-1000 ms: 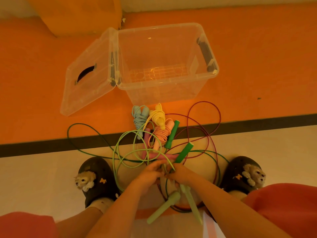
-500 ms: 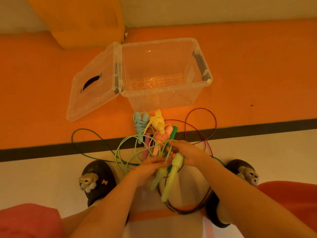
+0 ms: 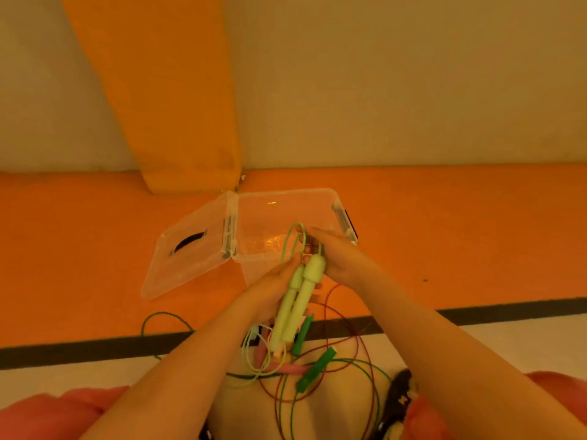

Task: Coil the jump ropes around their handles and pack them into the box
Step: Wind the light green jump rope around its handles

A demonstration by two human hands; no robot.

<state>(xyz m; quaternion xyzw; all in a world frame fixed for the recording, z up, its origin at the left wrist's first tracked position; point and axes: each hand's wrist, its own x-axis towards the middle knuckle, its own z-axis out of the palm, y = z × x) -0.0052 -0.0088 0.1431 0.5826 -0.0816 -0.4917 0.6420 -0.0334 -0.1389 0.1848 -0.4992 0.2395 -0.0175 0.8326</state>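
Two raised hands, left hand and right hand, each grip closed round the pale-green handles before the box.

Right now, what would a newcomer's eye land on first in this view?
The pale green handles, held side by side between the left hand and right hand at centre, their cord looping up above. Just behind stands the clear box, lid flipped open to its left; below the hands, dark green handles lie among tangled cords on the floor.
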